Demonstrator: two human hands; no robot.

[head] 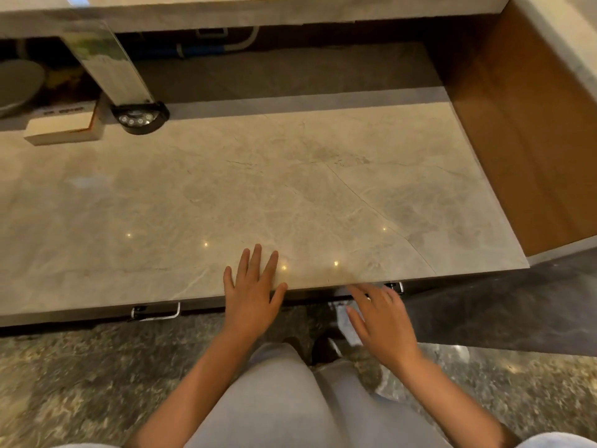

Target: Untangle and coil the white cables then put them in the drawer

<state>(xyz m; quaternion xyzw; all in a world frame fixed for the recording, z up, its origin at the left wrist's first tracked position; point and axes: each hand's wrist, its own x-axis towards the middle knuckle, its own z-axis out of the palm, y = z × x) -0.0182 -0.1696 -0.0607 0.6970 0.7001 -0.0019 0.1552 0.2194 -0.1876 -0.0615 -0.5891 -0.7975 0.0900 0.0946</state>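
Both hands at the front edge of the marble worktop, nothing in either one.

Closest to me are the person's legs in light trousers [290, 399] over a speckled floor [80, 383]. The left hand [250, 295] lies flat on the worktop [290, 189] edge, fingers spread wide and straight. The right hand [381, 321] hangs just below the edge, fingers loose and open, a bit blurred, right by a metal drawer handle [395, 287]. A second handle [156, 313] sits under the edge further left. Can't see the white cables anywhere, and the drawer fronts sit in shadow under the worktop, so I can't tell what's inside. Further back on the left there's a pale box [63, 129] and a black round base with small lights [140, 117] holding a clear upright panel [103, 63]. A wooden side panel [529, 140] closes off the right.
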